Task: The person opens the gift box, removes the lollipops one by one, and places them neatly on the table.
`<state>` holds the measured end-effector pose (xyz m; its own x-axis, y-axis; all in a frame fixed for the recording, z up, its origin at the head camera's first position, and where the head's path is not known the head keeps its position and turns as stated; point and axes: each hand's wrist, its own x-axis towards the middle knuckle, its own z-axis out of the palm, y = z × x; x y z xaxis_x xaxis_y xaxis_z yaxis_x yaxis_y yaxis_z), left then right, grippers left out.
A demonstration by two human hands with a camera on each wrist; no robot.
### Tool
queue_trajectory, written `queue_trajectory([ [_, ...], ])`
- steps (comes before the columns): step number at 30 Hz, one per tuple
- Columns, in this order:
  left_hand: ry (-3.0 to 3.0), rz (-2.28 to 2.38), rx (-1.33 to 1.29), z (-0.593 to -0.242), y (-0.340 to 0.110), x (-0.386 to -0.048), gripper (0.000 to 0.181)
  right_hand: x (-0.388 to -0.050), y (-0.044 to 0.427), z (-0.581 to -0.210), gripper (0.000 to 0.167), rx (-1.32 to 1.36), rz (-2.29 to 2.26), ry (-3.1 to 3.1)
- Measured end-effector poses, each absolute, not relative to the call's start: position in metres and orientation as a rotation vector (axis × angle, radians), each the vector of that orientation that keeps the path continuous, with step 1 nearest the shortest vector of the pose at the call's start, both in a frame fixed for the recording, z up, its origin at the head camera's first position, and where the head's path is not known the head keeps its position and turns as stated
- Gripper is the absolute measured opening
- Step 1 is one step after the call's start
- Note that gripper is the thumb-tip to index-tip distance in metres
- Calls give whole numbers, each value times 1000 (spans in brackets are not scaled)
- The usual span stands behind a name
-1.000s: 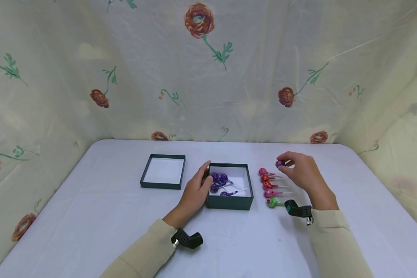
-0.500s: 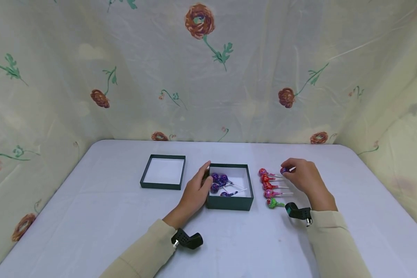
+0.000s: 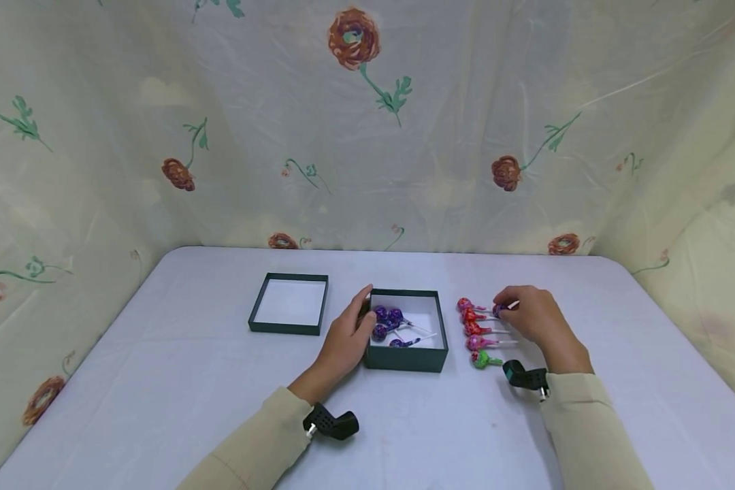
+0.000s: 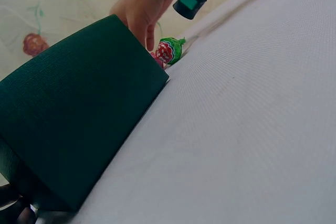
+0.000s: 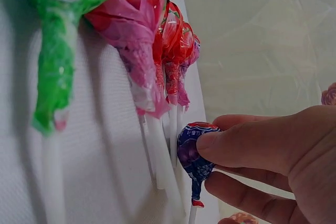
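My right hand (image 3: 534, 317) pinches a purple-blue wrapped lollipop (image 5: 195, 148) by its head between thumb and fingers, just right of a column of lollipops. That column holds a green lollipop (image 3: 481, 358) nearest me, then pink and red ones (image 3: 474, 329) behind it, sticks pointing right. With fingers behind and thumb at the rim, my left hand (image 3: 341, 340) holds the left side of a dark green box (image 3: 407, 361). Inside the box lie several purple lollipops (image 3: 381, 332). In the left wrist view the box wall (image 4: 84, 103) hides most of the column.
A dark green box lid (image 3: 284, 329) with a white inside lies to the left of the box on the white-covered table (image 3: 159, 381). Behind the table hangs a flowered curtain (image 3: 441, 156), which also closes in both sides.
My right hand has come down and slightly right with the purple lollipop, nearer the sticks of the column. The left hand and the box stay put.
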<state>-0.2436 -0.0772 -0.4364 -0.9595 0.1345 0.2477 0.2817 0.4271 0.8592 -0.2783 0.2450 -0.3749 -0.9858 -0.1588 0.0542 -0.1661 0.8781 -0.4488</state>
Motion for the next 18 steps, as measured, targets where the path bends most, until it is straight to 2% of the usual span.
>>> queue_trajectory([
  [18,-2530,-1583,-369,-436,-77,-244,51,-278,244,-373,24,230,735,-3065],
])
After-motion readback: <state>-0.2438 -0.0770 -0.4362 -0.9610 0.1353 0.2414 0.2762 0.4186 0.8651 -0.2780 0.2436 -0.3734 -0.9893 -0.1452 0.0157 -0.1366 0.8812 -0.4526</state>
